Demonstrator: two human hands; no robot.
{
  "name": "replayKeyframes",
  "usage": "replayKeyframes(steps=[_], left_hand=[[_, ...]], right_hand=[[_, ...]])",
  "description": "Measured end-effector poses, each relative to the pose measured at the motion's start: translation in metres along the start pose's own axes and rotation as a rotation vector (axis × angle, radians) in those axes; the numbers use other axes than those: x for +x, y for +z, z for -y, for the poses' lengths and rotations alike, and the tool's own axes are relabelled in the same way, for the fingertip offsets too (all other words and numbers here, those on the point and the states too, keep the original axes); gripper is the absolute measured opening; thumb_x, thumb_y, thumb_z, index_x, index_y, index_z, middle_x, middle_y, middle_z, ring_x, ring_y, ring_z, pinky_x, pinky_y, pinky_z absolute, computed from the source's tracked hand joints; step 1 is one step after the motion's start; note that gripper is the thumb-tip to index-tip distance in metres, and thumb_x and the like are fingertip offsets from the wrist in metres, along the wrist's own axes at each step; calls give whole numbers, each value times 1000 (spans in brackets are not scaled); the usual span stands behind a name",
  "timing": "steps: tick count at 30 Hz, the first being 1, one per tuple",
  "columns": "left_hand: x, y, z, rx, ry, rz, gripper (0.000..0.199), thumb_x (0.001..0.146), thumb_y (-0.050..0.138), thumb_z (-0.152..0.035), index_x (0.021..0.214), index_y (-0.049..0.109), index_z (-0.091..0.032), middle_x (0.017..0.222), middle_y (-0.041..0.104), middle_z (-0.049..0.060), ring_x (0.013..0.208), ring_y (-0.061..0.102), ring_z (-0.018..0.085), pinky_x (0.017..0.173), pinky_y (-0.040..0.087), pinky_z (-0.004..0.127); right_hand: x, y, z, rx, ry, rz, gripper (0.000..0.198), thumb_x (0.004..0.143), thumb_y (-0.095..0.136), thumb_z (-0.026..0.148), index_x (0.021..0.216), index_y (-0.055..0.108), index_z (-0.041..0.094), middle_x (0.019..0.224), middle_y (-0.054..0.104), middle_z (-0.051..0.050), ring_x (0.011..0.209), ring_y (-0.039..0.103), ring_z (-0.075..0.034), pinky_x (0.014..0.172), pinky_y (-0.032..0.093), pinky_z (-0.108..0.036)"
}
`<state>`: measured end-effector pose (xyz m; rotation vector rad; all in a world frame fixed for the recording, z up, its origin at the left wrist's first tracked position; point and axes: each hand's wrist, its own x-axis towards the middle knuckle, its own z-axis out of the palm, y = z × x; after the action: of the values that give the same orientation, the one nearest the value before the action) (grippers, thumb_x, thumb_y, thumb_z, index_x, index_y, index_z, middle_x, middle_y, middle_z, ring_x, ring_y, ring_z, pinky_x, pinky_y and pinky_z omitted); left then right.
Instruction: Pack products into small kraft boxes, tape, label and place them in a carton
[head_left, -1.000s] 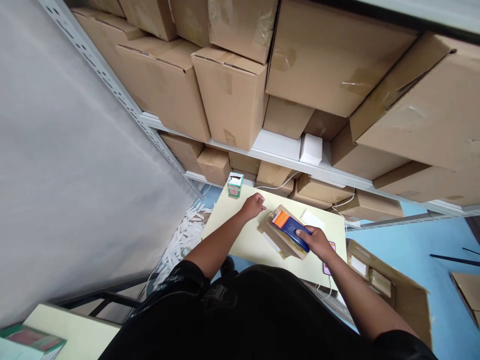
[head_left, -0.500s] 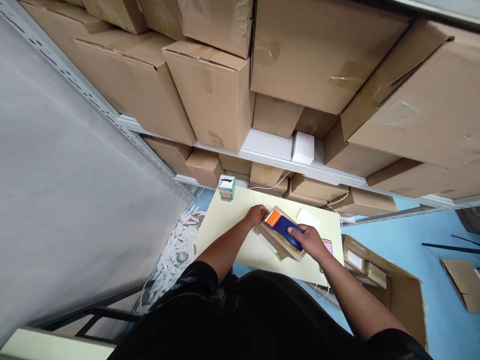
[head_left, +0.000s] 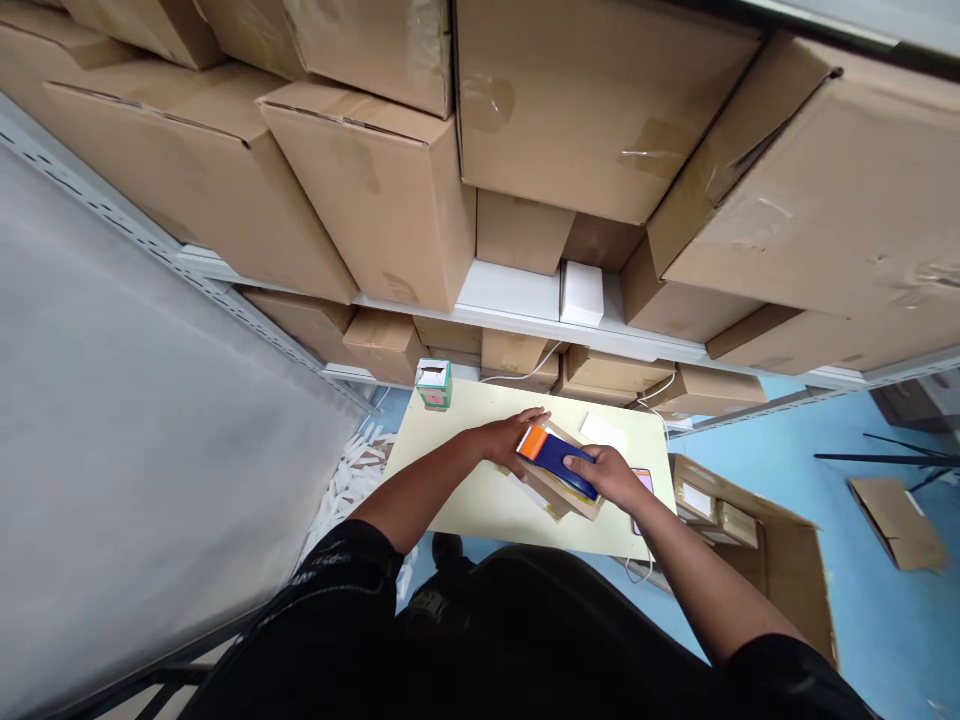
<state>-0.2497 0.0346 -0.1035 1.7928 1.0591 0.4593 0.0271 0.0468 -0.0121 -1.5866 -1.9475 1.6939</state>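
Note:
My right hand [head_left: 610, 476] is closed round a blue tape dispenser [head_left: 556, 458], its orange end pointing left. The dispenser lies along the top of a small brown cardboard box [head_left: 543, 488] on the pale table [head_left: 469, 500]. At the box's left end, my left hand [head_left: 507, 440] spans it with the thumb on the near side and the fingers on the far side, close to the orange end. The dispenser covers much of the box's top.
A green and white box [head_left: 434, 385] stands at the table's back left corner. Behind my right hand are a white flat item [head_left: 602, 431] and a phone [head_left: 642, 490]. Shelves of cardboard boxes [head_left: 375, 190] rise behind. An open carton [head_left: 795, 560] stands right; white strips [head_left: 349, 480] litter the floor left.
My left hand has gone from a pinch at the box's far left corner to a wider spread round its left end. The dispenser has slid slightly toward that end. The view has shifted.

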Motion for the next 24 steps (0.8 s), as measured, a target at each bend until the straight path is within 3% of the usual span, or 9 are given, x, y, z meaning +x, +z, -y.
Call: replayKeyframes(steps=[7,16,24], left_hand=[[-13,14,-12,85,-83,-141,139,40,99,-45,162,35,-26,164,33,14,143,48,40,120,41,44],[-36,43,-11,132,-119,-259,136,46,98,-45,162,30,-22,163,31,17,151,37,39,124,35,45],[-60,47,-11,156,-197,-267,134,51,96,-49,163,28,-22,164,30,17,149,39,39,122,39,45]], right_hand=[[1,-9,-3,-18,17,30,49,73,79,65,74,71,17,64,69,-1,58,59,-16,56,44,-26],[1,-27,4,-150,39,96,46,71,79,63,76,76,18,68,73,-2,63,64,-19,59,47,-26],[-8,-50,2,-253,85,91,47,65,82,64,68,74,18,59,69,-1,56,58,-17,53,42,-26]])
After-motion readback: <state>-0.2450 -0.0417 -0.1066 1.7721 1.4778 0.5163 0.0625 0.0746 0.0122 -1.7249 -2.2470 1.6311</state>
